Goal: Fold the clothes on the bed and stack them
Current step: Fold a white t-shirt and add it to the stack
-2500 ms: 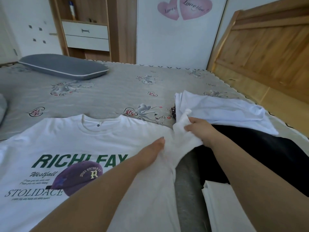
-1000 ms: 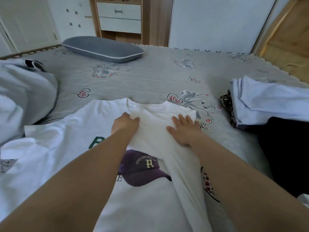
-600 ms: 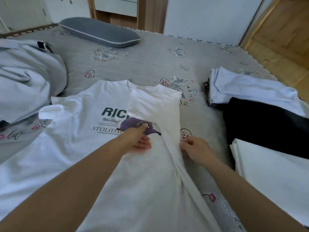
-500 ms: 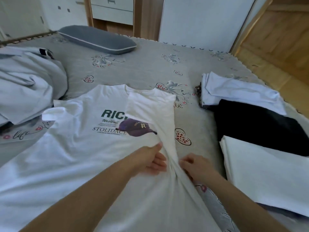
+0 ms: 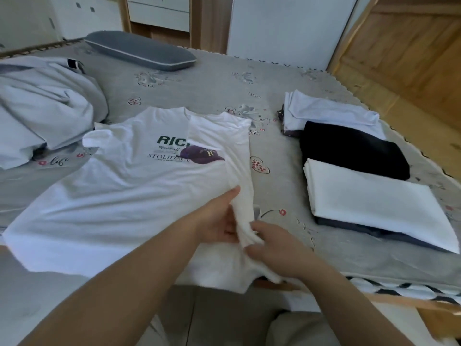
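A white printed T-shirt (image 5: 119, 196) lies face up on the grey bed (image 5: 224, 83), its right side folded inward over the purple cap print. My left hand (image 5: 219, 221) and my right hand (image 5: 272, 248) both pinch the folded right edge near the hem, lifting a strip of cloth between them. To the right lie folded clothes: a white piece (image 5: 374, 203) nearest, a black one (image 5: 354, 148) behind it, and a pale one (image 5: 329, 113) furthest back.
A heap of unfolded pale clothes (image 5: 42, 108) sits at the left. A grey pillow (image 5: 139, 49) lies at the far side. A wooden headboard (image 5: 411, 51) rises at the right. The bed's near edge runs under my forearms.
The shirt's right sleeve and side were folded inward. My hands then slid down the folded edge from the shoulder to the hem, and now lift it.
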